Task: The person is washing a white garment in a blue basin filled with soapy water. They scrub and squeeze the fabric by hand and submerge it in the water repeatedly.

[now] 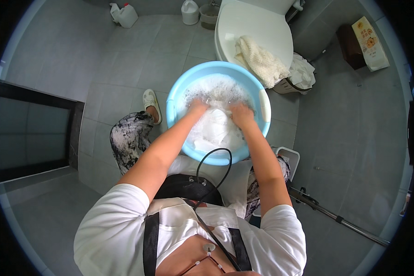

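Hands in a pale blue basin (175, 99) of suds: left hand (197, 108) and right hand (242, 115) both clench white cloth (215, 128). Beyond the basin: closed toilet (257, 25), white jug (126, 15); far right, yellow-and-white packet (370, 43).

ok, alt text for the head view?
Seen from above, a person's left hand and right hand press white cloth into suds in a light blue basin on a grey tiled floor. A cream towel lies on the closed toilet lid behind.
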`<state>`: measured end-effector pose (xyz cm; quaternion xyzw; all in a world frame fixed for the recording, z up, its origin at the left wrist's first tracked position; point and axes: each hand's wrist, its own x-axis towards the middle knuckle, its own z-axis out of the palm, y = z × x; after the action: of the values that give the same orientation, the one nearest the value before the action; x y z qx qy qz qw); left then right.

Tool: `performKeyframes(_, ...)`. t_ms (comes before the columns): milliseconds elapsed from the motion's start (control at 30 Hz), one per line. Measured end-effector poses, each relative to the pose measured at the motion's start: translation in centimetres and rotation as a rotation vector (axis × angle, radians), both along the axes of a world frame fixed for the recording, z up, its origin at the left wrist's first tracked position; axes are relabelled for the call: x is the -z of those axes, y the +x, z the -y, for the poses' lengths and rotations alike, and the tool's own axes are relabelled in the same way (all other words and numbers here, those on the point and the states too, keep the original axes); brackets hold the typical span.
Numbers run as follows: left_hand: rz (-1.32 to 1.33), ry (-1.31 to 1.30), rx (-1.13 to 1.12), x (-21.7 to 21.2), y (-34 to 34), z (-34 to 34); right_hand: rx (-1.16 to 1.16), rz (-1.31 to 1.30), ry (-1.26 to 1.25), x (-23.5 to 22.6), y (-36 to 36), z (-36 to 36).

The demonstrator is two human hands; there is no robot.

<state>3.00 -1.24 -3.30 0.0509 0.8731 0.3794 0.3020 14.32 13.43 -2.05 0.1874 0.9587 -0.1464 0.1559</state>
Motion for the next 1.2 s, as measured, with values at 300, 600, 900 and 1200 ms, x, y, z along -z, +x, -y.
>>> performKeyframes(300,0.730,0.954,-0.467,-1.3,-2.3,0.6,0.548,-0.526,-1.106,-3.0,-1.7,-2.7)
performKeyframes(600,0.878,1.009,-0.296,-5.1,-0.9,-2.5,-0.008,-0.726,-0.687,-10.6,-1.0,5.1)
performKeyframes(900,0.708,0.838,-0.565,-6.4,1.9,-4.0,0.403,-0.864,-0.440,-5.3,-2.2,3.7)
performKeyframes(1200,0.891,0.809,-0.510,-4.6,2.6,-4.2,0.336,-0.877,-0.327,-6.4,-2.1,3.7)
